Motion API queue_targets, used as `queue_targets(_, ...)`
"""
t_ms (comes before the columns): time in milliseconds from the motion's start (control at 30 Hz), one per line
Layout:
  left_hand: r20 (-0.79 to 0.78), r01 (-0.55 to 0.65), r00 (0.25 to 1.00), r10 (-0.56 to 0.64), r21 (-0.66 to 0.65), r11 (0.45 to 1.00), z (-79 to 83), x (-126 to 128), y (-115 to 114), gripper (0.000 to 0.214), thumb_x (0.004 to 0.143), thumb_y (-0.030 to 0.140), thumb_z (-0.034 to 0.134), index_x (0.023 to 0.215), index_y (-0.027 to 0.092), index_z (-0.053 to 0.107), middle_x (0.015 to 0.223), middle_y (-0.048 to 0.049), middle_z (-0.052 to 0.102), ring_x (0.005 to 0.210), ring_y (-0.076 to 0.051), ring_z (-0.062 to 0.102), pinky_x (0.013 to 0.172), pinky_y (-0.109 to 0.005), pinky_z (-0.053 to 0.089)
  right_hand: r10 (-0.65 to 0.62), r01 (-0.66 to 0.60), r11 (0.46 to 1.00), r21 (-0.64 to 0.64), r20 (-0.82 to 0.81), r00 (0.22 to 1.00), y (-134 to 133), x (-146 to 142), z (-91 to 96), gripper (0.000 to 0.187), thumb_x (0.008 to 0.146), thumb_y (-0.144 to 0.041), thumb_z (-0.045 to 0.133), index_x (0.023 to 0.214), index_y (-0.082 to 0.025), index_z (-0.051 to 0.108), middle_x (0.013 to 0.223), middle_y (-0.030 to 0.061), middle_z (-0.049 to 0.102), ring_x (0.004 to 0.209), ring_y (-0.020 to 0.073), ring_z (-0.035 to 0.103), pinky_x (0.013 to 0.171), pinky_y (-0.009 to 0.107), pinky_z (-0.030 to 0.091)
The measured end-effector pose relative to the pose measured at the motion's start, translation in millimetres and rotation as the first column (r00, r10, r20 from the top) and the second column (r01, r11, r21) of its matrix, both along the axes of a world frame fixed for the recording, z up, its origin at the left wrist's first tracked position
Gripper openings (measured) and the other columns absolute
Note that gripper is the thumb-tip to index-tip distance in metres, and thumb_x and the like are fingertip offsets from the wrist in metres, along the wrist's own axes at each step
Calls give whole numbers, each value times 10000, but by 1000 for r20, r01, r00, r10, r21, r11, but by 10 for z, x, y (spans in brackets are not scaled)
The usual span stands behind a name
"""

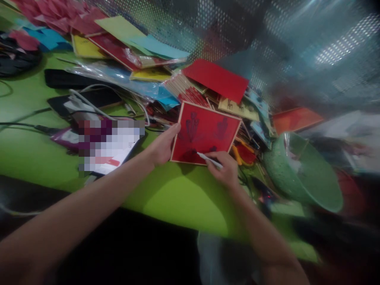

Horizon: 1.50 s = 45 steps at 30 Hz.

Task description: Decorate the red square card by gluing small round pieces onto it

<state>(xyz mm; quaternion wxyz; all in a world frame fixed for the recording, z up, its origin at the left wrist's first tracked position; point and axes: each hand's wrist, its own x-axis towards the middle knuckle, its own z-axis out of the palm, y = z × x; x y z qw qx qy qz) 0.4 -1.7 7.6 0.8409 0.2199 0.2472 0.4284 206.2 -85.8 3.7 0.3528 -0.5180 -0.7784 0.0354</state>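
Observation:
A red panel (204,132) with a pale wooden border leans up from the green table, bearing dark drawn shapes, one like a cactus. My left hand (164,145) grips its left edge, thumb on the front and the other fingers hidden behind. In my right hand (224,166) is a white marker (209,159), pinched between thumb and fingers. Its tip meets the lower part of the panel, near a dark patch. A lit phone (118,148), partly pixelated, lies left of my left forearm.
Behind the panel are piled coloured papers, a red sheet (218,79) and a bundle of sticks (190,89). A green bowl (305,174) stands at right, near orange-handled scissors (242,154). Cables and a black case (71,79) lie at left on the green table (172,198).

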Motion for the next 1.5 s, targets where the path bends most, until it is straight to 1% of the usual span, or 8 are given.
queue_targets(133,-5,1,1000,-1,16,1000,-9,1,0,449,1020,348,420,1403,178,581,1285,-135,707,1227,-319,649,1065,-523,518,19,-19,1000,12,6,1000,3,-8,7,131,882,-182,639,968,-209,733,856,42,763,771,176,692,718,309,549)
queue_targets(333,5,10,1000,-10,11,1000,3,-3,-11,446,1013,350,436,1385,162,592,1307,-159,690,1256,-338,626,1084,-538,494,35,-35,999,-1,34,999,5,-24,-4,129,897,-202,636,982,-210,733,859,43,763,775,177,689,722,307,542)
queue_targets(633,-24,-27,999,28,30,999,32,8,-24,419,1015,309,435,1354,138,611,1284,-159,703,1237,-329,640,1093,-525,492,56,-55,998,-12,96,994,0,-55,-32,139,933,-235,629,1009,-208,742,844,46,758,758,175,666,697,301,503)
queue_targets(900,23,5,1000,-5,10,1000,-14,6,-3,439,1009,338,459,1397,179,589,1317,-151,686,1257,-330,628,1090,-524,496,22,-20,1000,-19,80,997,4,-47,-55,153,949,-268,618,1032,-221,738,881,47,760,797,181,679,723,315,526)
queue_targets(1067,47,40,998,-39,-9,999,-13,1,2,468,1017,331,442,1462,210,523,1351,-140,666,1240,-317,642,1072,-512,516,29,-28,1000,-11,58,998,10,-53,-47,147,943,-257,627,1033,-211,735,893,53,764,814,185,691,735,309,533)
queue_targets(1200,24,14,1000,-15,12,1000,-14,6,-1,457,1016,343,443,1436,202,550,1342,-137,672,1249,-320,635,1076,-511,513,45,-45,999,0,62,997,7,-55,-38,137,937,-244,628,1013,-208,737,866,46,762,780,176,680,713,304,524)
queue_targets(1300,10,-6,1000,5,22,1000,-14,11,-6,444,1006,338,461,1408,189,577,1323,-146,683,1259,-333,625,1083,-524,504,60,-59,998,-20,81,995,3,-48,-32,140,930,-234,627,1012,-213,738,861,42,764,760,173,665,709,311,514)
queue_targets(1500,12,-13,1000,13,14,1000,-1,9,-15,448,1002,329,475,1418,191,568,1303,-141,695,1260,-335,624,1082,-527,504,75,-72,997,-39,91,993,3,-39,-22,137,920,-220,631,1004,-214,739,856,38,762,758,171,657,707,309,505)
